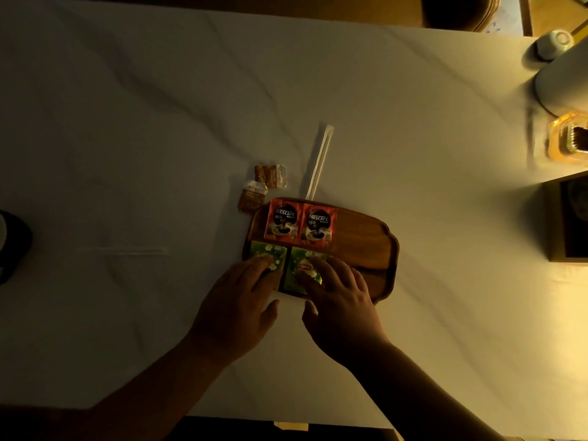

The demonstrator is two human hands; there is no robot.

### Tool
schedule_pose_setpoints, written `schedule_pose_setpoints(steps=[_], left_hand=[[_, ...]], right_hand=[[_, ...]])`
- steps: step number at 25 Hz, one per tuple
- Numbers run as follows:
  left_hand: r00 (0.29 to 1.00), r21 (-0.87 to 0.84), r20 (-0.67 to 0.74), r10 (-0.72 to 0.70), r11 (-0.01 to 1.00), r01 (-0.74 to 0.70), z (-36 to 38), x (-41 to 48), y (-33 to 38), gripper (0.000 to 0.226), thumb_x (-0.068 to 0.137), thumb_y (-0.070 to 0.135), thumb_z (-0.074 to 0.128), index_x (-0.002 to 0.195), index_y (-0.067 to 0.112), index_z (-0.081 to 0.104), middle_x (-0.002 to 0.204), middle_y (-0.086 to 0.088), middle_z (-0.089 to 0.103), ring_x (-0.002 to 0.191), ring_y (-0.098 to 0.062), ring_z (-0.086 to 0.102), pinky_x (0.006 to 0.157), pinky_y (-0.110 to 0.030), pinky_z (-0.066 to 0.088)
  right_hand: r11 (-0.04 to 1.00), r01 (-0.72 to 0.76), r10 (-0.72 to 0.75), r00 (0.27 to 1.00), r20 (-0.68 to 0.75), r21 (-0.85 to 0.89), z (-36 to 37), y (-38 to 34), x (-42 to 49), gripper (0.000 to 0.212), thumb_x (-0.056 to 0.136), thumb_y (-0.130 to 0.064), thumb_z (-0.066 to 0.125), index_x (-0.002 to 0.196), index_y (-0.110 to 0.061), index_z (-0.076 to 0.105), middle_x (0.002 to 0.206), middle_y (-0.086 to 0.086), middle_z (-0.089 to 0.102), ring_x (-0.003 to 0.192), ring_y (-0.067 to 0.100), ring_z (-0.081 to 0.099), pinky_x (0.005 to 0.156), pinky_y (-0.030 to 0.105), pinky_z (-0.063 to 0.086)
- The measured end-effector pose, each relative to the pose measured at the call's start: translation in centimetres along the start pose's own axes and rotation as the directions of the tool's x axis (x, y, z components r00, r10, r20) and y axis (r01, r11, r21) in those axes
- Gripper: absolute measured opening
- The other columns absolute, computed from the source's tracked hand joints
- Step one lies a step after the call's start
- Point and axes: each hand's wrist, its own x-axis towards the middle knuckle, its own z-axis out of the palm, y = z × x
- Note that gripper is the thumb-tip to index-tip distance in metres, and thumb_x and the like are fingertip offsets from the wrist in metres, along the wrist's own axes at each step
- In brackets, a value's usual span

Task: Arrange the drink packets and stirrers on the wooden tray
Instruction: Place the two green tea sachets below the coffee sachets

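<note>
Lying on the white marble-patterned table (413,313), the wooden tray (362,240) held four drink packets in its left half: two red Nescafé coffee sachets, the left Nescafé sachet (282,221) and the right Nescafé sachet (319,225), side by side along the far edge, and two green tea packets nearer the person, the left tea packet (267,256) and the right one, a Lipton tea packet (304,268). The tray's right half was bare wood. Both forearms reached in from the near edge, palms down. The left hand (241,300) was spread flat with its fingertips resting on the left tea packet; the right hand (340,300) was likewise open, fingers pressing on the Lipton tea packet, neither hand gripping anything. Beyond the tray's far-left corner lay two brown sugar packets (264,186), and a paper-wrapped stirrer (319,160) stretched away from the far rim. A second wrapped stirrer (133,251) lay well to the left.
</note>
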Motion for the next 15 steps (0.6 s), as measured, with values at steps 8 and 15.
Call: schedule_pose_setpoints(steps=[8,15], left_hand=[[0.999,-0.007,0.046,-0.024,1.0,0.024,-0.2,-0.13,-0.17,0.053,0.089,0.041,0.058,0.135,0.015,0.057,0.144,-0.011,0.05,0.131,-0.03,0.049,0.1,-0.039,0.05],[0.999,0.011,0.038,-0.018,1.0,0.017,-0.37,0.04,-0.09,0.053,0.087,0.042,0.06,0.133,0.016,0.056,0.143,-0.011,0.051,0.129,-0.03,0.05,0.1,-0.04,0.048]], right_hand=[[1.0,0.011,-0.011,0.999,0.046,-0.013,0.34,-0.48,0.48,0.057,0.084,-0.046,0.062,0.139,-0.038,0.046,0.149,0.002,0.045,0.142,0.034,0.03,0.109,0.058,0.029],[1.0,0.005,-0.004,0.999,0.05,-0.008,0.08,-0.87,0.69,0.053,0.086,-0.045,0.062,0.137,-0.037,0.048,0.15,0.002,0.045,0.143,0.034,0.029,0.11,0.058,0.03]])
